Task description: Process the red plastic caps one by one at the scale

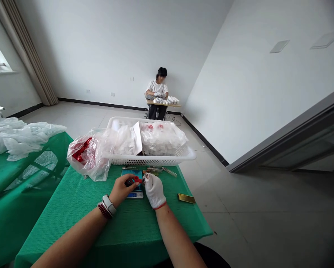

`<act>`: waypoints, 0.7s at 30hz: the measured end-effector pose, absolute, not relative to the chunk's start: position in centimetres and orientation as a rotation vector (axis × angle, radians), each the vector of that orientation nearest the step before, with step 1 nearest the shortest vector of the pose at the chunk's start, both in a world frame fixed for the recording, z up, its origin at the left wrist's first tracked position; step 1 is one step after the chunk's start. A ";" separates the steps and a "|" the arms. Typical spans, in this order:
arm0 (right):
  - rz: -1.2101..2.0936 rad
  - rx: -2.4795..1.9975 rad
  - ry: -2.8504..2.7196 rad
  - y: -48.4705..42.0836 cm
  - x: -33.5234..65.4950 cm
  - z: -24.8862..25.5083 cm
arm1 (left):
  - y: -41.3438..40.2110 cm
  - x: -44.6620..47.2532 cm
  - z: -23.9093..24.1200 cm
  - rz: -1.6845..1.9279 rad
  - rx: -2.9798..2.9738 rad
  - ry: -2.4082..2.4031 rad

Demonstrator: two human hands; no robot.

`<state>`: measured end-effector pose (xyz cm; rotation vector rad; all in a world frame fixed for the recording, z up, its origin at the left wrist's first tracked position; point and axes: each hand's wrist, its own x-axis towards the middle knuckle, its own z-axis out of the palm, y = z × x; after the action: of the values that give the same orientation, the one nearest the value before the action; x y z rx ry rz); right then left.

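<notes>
My left hand (122, 189), bare, with a watch and a beaded bracelet at the wrist, pinches a small red plastic piece (138, 179) that has a round opening. Just to its right is my right hand (154, 190), in a white knit glove with a red cuff. Its fingers are closed at the red piece's right end; what they pinch is too small to make out. Below both hands lies a blue digital scale (139, 194) with a lit display. Several slim printed tubes (169, 172) lie behind the gloved hand.
A white plastic basket (152, 160) with filled clear bags stands at the table's far edge. Left of it sits a bag of red parts (84, 154). A gold bar-shaped box (186, 198) lies at right. A co-worker (158, 87) sits at a small table by the wall.
</notes>
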<state>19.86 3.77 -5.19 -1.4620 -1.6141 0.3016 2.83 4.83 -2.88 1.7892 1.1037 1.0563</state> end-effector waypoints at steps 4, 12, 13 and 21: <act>0.283 -1.479 -1.637 3.9 19.9 -5.1 | 5.0 2.8 -3.1 1.054 1.784 1.116; 0.261 -1.507 -1.643 4.0 20.1 -5.6 | 5.3 2.7 -3.7 1.050 1.802 1.107; 0.256 -1.506 -1.643 4.0 20.1 -5.6 | 5.3 2.7 -3.8 1.050 1.801 1.110; 0.211 -1.503 -1.677 3.9 20.1 -5.5 | 5.2 2.7 -3.6 1.076 1.780 1.101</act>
<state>20.07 3.91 -5.48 -1.5030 -1.6772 0.2115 2.69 5.20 -3.57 1.7796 1.1006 1.0765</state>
